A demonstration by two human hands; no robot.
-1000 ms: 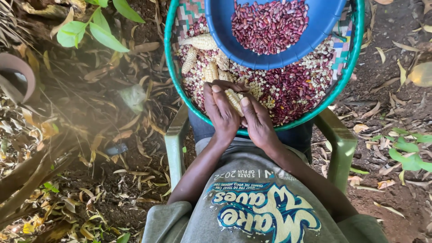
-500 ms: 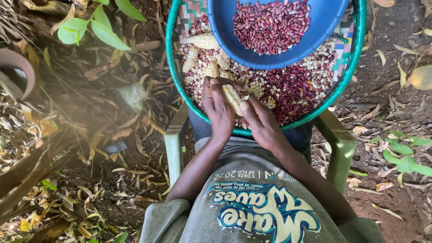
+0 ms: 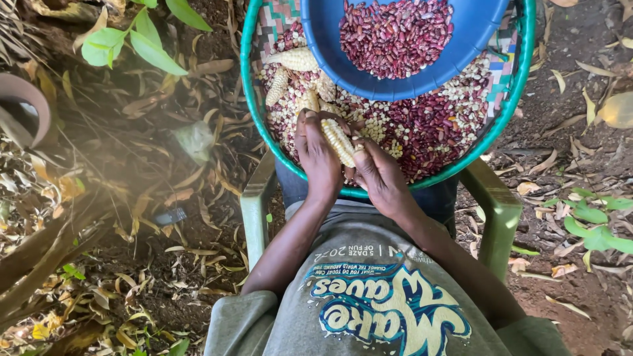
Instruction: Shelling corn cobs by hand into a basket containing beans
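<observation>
My left hand [image 3: 318, 157] and my right hand [image 3: 376, 177] together grip a pale yellow corn cob [image 3: 338, 141], held tilted over the near side of a round woven tray with a green rim [image 3: 254, 112]. My right thumb presses on the cob's lower end. Loose corn kernels mixed with dark red beans [image 3: 422, 128] cover the tray. Several whole cobs [image 3: 293, 60] lie at the tray's left side. A blue bowl [image 3: 330, 36] full of red beans stands on the far part of the tray.
I sit on a green plastic chair [image 3: 256, 211] with the tray across my lap. Dry leaves and bare soil [image 3: 151, 217] surround the chair. A green leafy plant [image 3: 135, 39] grows at the upper left, and a brown pot rim [image 3: 26, 99] shows at the left edge.
Both hands have shifted slightly on the cob, and the cob now stands out more plainly between them. The tray and the bowl have kept their place.
</observation>
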